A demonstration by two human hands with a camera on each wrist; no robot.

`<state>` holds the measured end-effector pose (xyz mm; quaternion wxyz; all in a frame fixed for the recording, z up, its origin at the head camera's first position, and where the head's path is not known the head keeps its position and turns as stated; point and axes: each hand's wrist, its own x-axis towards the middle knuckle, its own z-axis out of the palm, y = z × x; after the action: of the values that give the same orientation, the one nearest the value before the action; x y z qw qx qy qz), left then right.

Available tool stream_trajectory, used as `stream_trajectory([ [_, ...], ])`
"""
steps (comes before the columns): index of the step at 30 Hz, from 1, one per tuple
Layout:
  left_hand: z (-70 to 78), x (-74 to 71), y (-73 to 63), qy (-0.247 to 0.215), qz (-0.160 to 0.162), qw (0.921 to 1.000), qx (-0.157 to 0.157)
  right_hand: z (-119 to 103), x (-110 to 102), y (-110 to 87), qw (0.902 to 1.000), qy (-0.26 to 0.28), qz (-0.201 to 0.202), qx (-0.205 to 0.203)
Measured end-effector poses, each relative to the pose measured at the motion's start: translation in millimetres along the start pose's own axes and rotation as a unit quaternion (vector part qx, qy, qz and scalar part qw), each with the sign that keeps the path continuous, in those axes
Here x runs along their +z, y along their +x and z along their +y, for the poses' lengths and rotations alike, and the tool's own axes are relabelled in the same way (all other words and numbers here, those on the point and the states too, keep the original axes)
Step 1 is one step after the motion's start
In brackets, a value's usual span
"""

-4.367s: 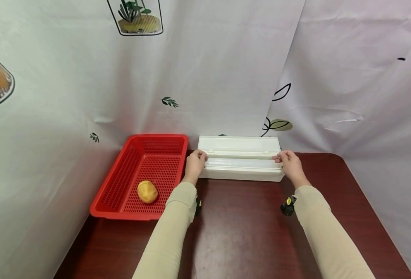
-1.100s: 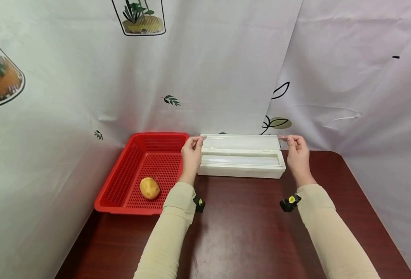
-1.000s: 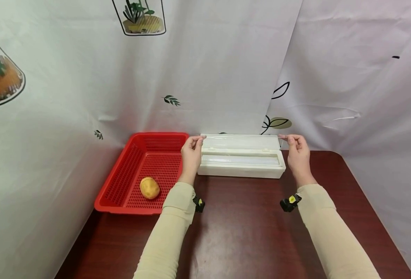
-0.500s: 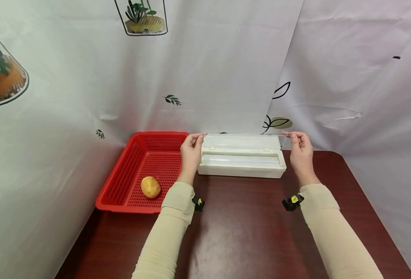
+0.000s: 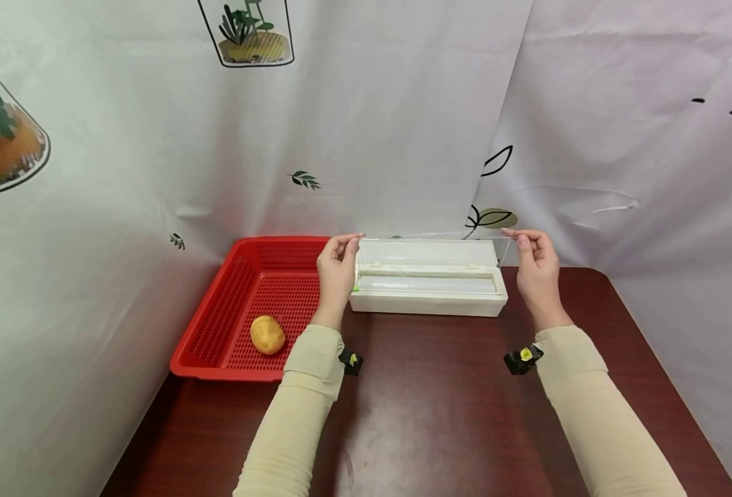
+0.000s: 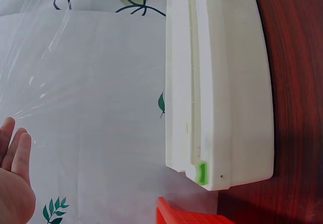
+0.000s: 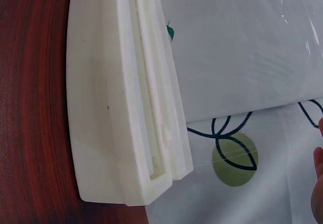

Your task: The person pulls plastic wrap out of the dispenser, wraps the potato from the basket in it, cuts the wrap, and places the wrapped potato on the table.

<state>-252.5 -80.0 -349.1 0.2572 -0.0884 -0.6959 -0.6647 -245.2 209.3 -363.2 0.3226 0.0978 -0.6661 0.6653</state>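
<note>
A white cling film dispenser (image 5: pixel 428 304) stands on the table against the wall, its lid (image 5: pixel 428 252) tipped back and a roll (image 5: pixel 428 284) lying inside. Clear cling film (image 6: pixel 50 45) rises from it, creased and shiny in the left wrist view. My left hand (image 5: pixel 336 273) pinches the film's left corner between thumb and fingers. At the opposite corner my right hand (image 5: pixel 538 273) pinches it too, so the edge is stretched straight above the lid. A green slider (image 6: pixel 201 174) sits at the dispenser's left end.
To the left, a red plastic basket (image 5: pixel 182 359) holds one yellow potato-like item (image 5: pixel 268 335). The dark red wooden table (image 5: pixel 428 407) extends in front of the dispenser. A white patterned curtain (image 5: pixel 415 138) hangs close behind.
Both hands have risen from the dispenser's opening to above its lid, drawing the cling film up. In the last second they moved slightly higher and a little further apart.
</note>
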Motion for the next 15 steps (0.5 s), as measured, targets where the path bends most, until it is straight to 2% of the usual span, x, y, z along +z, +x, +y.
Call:
stream_trajectory([
  [10,0.7,-2.4,2.7,-0.016,-0.002,0.9999,-0.001,-7.0,-0.4,2.0,1.0000,0.001,-0.005,-0.004],
  [15,2.4,-3.5,3.3,-0.028,-0.003,0.9996,0.009,-8.1,-1.3,2.9,0.9999,-0.006,-0.009,-0.005],
])
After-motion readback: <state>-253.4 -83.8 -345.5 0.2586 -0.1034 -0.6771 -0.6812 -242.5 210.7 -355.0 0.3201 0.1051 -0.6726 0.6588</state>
